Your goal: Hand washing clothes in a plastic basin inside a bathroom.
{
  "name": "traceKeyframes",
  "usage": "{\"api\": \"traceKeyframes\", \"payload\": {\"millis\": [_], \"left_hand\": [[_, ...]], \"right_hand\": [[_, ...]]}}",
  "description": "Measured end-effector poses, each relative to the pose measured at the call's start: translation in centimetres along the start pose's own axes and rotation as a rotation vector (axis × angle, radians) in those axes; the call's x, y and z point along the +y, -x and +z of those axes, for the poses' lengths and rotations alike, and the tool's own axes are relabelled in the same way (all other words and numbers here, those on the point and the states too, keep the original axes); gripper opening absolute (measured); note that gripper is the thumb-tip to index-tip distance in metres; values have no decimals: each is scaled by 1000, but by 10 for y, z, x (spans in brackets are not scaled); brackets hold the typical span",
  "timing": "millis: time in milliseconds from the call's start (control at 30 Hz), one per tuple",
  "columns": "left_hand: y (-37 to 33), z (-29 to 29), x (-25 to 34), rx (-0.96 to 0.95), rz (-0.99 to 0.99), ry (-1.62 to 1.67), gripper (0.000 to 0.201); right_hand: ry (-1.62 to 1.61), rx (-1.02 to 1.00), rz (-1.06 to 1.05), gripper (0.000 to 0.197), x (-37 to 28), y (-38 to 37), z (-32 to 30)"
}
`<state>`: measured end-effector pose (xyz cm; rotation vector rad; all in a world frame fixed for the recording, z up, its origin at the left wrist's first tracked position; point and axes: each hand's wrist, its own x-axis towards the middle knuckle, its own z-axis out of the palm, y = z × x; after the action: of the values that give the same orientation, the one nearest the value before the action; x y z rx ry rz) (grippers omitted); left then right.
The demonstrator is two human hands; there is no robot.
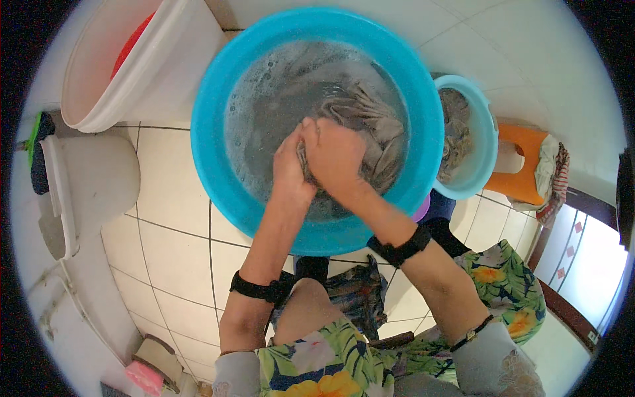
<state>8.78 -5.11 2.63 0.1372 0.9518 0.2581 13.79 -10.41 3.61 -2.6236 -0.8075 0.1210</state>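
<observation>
A big blue basin (218,178) holds murky, sudsy water. In it lies a soaked grey-brown cloth (377,135), bunched and folded on the right side and partly under the surface. My left hand (292,162) and my right hand (334,152) meet over the middle of the basin. Both are closed, with fingers curled and knuckles together, and a fold of the cloth shows between them. My fingertips are mostly hidden behind the hands. Each forearm wears a black band.
A smaller light-blue basin (486,142) with wet cloth stands close at right, beside an orange stool (519,165) with fabrics on it. At left are a large white tub (159,66) and a whitish bucket (106,175). Dark crumpled cloth (357,291) lies below the basin on the tiles.
</observation>
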Motion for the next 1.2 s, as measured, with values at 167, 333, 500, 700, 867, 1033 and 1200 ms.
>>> {"api": "traceKeyframes", "payload": {"millis": [167, 333, 500, 700, 867, 1033, 1200], "left_hand": [[-41, -61, 43, -1002, -299, 170, 14], [1, 0, -7, 82, 9, -63, 20], [-53, -89, 37, -741, -293, 51, 20], [-20, -39, 3, 94, -81, 52, 17], [8, -3, 8, -439, -118, -39, 19], [11, -19, 39, -192, 204, -365, 22], [20, -29, 36, -58, 657, -937, 22]], "right_hand": [[-91, -120, -228, 34, -47, 49, -22], [68, -2, -123, 32, 1, 5, 4], [-31, -15, -364, 31, -47, 52, -7], [156, -100, -95, 13, -26, 23, -6], [53, -59, -193, 31, 2, 16, -1], [-259, -124, 225, 35, 8, -13, -22], [-784, -154, 281, 36, 2, -4, -49]]}}
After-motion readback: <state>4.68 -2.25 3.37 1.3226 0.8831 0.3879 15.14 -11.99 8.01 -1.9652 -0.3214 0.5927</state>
